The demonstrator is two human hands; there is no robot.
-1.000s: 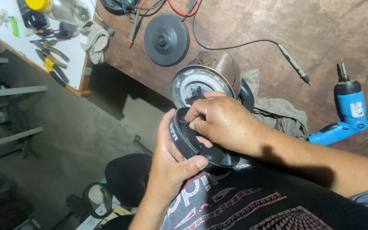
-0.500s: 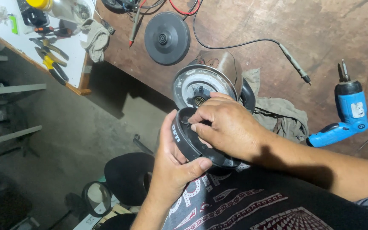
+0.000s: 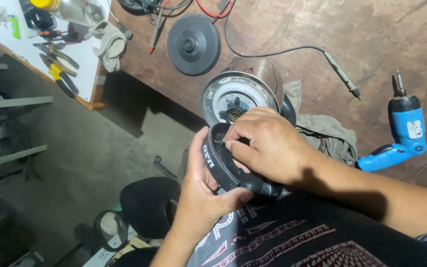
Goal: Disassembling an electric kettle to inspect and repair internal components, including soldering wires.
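Free room and obstacles. Both hands, left (image 3: 201, 198) and right (image 3: 268, 146), crowd the black ring (image 3: 223, 163) at the counter (image 3: 381, 44) edge. Just behind them the kettle (image 3: 240, 96) and rag (image 3: 329, 138) block the way forward. To the right, the drill (image 3: 401, 131) lies well apart. The round base (image 3: 193, 43) and probe lead (image 3: 297, 49) occupy the far middle. Bare wood lies open between lead and drill, and beyond them.

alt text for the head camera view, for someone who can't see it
Two bare hands hold a black round plastic cover over the lap: left hand grips its rim, right hand reaches inside. Behind, on a brown workbench, lie a metal kettle on its side, a round black base and a blue drill.
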